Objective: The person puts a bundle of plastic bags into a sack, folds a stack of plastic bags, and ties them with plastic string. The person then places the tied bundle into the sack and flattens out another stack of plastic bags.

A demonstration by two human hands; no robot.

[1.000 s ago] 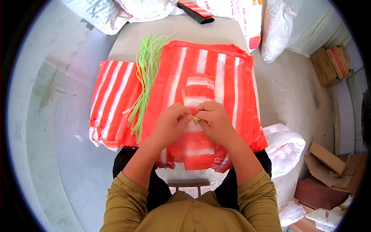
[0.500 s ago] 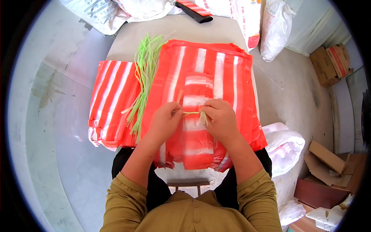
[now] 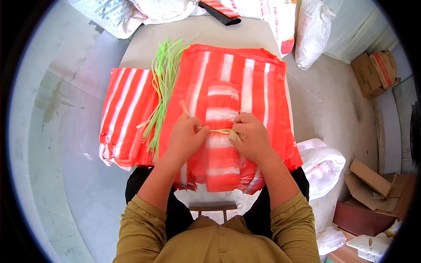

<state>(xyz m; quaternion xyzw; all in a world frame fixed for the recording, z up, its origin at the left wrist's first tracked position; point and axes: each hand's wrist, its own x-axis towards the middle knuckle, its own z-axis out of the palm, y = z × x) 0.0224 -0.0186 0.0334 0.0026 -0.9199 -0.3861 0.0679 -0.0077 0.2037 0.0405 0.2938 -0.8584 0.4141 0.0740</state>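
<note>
A narrow folded red-and-white striped bundle [image 3: 222,160] lies on a large stack of striped plastic bags [image 3: 256,87]. Across the bundle's middle runs a pale yellow-green strip [image 3: 219,130], drawn taut between my hands. My left hand [image 3: 188,133] pinches it at the bundle's left side, with a loose end sticking up above the fingers. On the right side, my right hand [image 3: 250,135] pinches the strip's other part, and a short flat end shows below its fingers. Loose green strips [image 3: 165,83] lie along the stack's left edge.
Another striped bag stack [image 3: 127,116] lies at the left. A dark roll [image 3: 219,13] and white sacks [image 3: 162,8] are at the far edge of the grey surface [image 3: 149,37]. An open white bag [image 3: 322,166] and cardboard boxes [image 3: 372,186] stand at the right.
My hands have moved apart from near each other above the bundle, pulling the strip straight across it. The loose end by my left hand has shifted left.
</note>
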